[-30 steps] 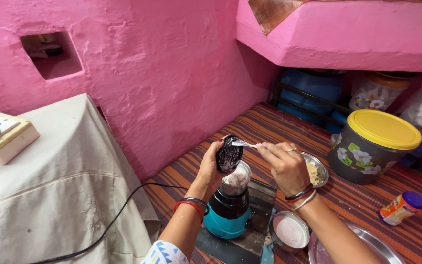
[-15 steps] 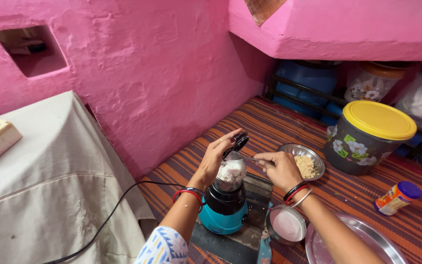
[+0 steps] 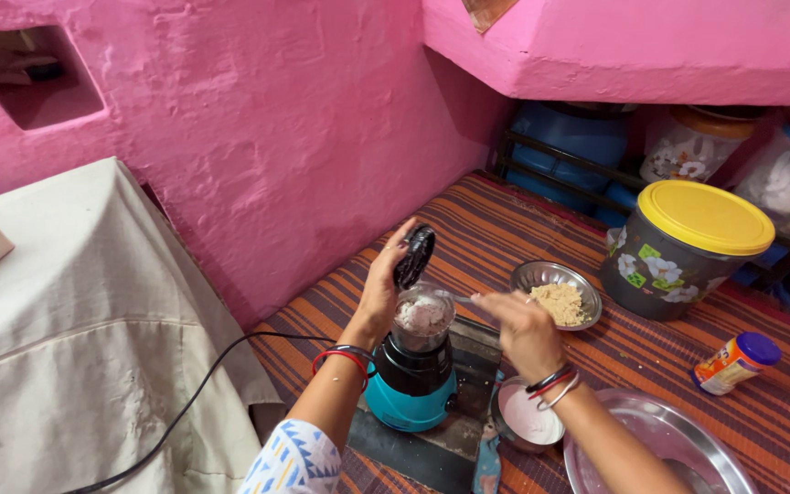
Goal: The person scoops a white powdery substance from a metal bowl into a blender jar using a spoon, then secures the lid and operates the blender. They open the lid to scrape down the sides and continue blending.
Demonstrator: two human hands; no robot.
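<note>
Fingers of your left hand [image 3: 381, 293] pinch the black lid [image 3: 414, 257], tilted up and off to the left so the mouth of the jar [image 3: 421, 320] stays open. Your right hand [image 3: 523, 329] closes around a spoon [image 3: 457, 298] whose tip reaches over the jar's rim, above the whitish powder inside. The jar sits on the teal grinder [image 3: 411, 389] near you on the striped surface [image 3: 505, 229]. A steel bowl [image 3: 557, 293] of beige crumbs waits just right, within easy reach.
</note>
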